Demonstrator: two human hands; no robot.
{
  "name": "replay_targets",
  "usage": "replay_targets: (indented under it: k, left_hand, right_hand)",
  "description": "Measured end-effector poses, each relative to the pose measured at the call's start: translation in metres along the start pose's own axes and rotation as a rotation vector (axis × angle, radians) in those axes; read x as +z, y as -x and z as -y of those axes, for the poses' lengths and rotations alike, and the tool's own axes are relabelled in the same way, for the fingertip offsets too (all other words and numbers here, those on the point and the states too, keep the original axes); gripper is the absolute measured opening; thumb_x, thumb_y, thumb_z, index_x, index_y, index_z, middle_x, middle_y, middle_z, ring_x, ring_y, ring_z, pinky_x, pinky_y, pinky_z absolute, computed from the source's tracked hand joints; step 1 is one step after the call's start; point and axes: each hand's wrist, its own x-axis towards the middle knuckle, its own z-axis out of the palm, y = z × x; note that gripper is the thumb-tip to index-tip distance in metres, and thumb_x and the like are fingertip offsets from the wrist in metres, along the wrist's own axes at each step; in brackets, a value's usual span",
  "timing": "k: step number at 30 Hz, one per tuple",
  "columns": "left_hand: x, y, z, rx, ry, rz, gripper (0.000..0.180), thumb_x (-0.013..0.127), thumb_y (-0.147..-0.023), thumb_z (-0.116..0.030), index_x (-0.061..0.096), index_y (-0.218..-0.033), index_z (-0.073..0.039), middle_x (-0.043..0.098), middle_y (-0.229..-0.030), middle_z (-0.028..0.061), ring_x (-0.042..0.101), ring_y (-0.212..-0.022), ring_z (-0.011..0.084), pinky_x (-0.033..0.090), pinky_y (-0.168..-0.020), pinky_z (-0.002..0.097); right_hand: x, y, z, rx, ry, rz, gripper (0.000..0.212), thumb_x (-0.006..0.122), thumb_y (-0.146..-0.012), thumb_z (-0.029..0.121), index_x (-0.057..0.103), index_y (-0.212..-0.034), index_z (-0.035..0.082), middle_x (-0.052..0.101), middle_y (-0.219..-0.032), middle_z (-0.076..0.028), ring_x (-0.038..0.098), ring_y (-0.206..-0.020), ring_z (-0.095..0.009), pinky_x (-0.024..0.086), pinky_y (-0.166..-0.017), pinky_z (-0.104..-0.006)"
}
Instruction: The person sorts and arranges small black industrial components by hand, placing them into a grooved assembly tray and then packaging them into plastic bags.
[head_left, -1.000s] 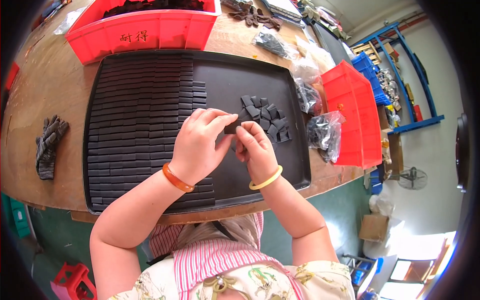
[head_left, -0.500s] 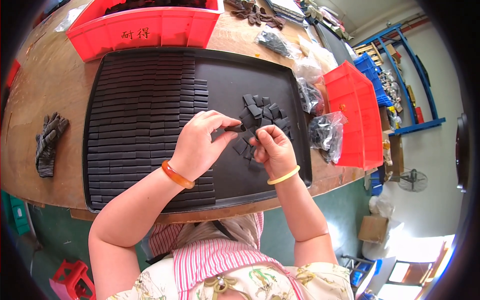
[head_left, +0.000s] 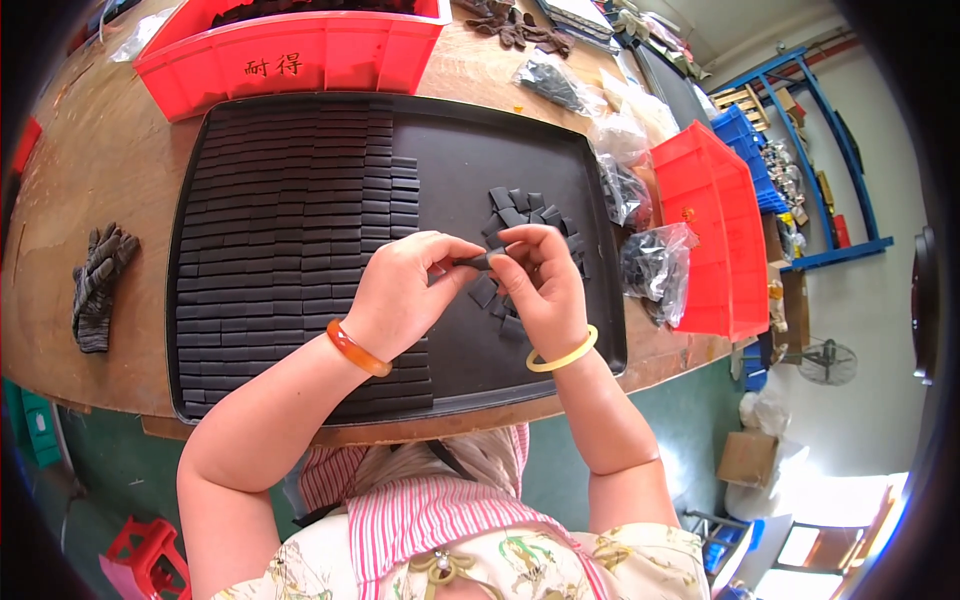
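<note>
A short black sleeve, flat and tube-like (head_left: 479, 262), is pinched between the thumb and fingers of my left hand (head_left: 397, 287). My right hand (head_left: 548, 283) has its thumb and fingers closed at the sleeve's right end; whether a smaller part sits in that pinch is hidden by the fingertips. Both hands are over a large black tray (head_left: 500, 350). Rows of similar black pieces (head_left: 285, 240) fill its left side, packed close together. Just beyond my hands lies a loose pile of flat black pieces (head_left: 512, 212).
Behind the tray stands a red bin (head_left: 290, 65) with black pieces inside. Another red bin (head_left: 708, 230) is at the right, beside plastic bags of dark parts (head_left: 655, 262). A grey glove (head_left: 100, 285) lies on the wooden table (head_left: 90, 180) at the left.
My right hand has moved up and left, and its fingers now meet the end of the black sleeve. My left hand stays nearly in place, still holding the sleeve.
</note>
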Motion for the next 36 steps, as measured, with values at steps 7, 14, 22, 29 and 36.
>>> replay_targets:
  k: [7,14,22,29,36]
  left_hand:
    - [0.003,0.0,0.001,0.015,0.051,-0.035,0.026,0.072,-0.08,-0.001,0.069,-0.106,-0.001,0.068,-0.093,0.0078,0.065,-0.08,0.0148,0.053,-0.076,0.0263]
    - [0.001,-0.001,0.004,0.112,-0.106,-0.056,0.028,0.071,-0.079,0.0,0.068,-0.107,-0.002,0.067,-0.094,0.0082,0.065,-0.081,0.0183,0.053,-0.075,0.0279]
    - [0.0,-0.001,0.008,0.221,-0.237,-0.084,0.027,0.071,-0.079,-0.004,0.068,-0.106,-0.004,0.066,-0.094,0.0096,0.063,-0.086,0.0259,0.051,-0.076,0.0337]
    - [-0.002,-0.002,0.009,0.243,-0.269,-0.14,0.027,0.072,-0.079,-0.006,0.068,-0.106,-0.004,0.066,-0.093,0.0095,0.063,-0.086,0.0264,0.051,-0.077,0.0345]
    - [-0.005,-0.002,-0.004,0.281,-0.353,-0.321,0.041,0.074,-0.078,-0.01,0.063,-0.117,-0.006,0.061,-0.109,0.01,0.057,-0.1,0.029,0.048,-0.086,0.0378]
  right_hand:
    - [0.003,-0.003,-0.013,-0.015,0.034,-0.139,0.017,0.074,-0.084,0.006,0.064,-0.096,0.0,0.062,-0.085,-0.003,0.06,-0.075,-0.008,0.05,-0.068,-0.0218]
    - [0.003,-0.003,-0.004,-0.187,0.297,-0.141,0.011,0.075,-0.081,0.005,0.07,-0.09,0.001,0.061,-0.084,-0.004,0.059,-0.068,-0.009,0.049,-0.063,-0.022]
    - [-0.003,-0.009,-0.009,-0.064,0.236,-0.037,0.011,0.074,-0.084,0.007,0.07,-0.091,0.0,0.059,-0.086,-0.002,0.057,-0.071,-0.006,0.046,-0.063,-0.0203]
    - [0.0,-0.016,-0.011,0.068,0.012,0.008,0.012,0.071,-0.088,0.008,0.068,-0.092,-0.002,0.057,-0.087,0.001,0.055,-0.073,-0.004,0.044,-0.065,-0.019]
    - [-0.004,-0.055,-0.02,0.212,-0.231,-0.139,0.017,0.07,-0.089,0.019,0.068,-0.095,0.003,0.058,-0.07,0.005,0.047,-0.058,-0.003,0.036,-0.052,-0.018]
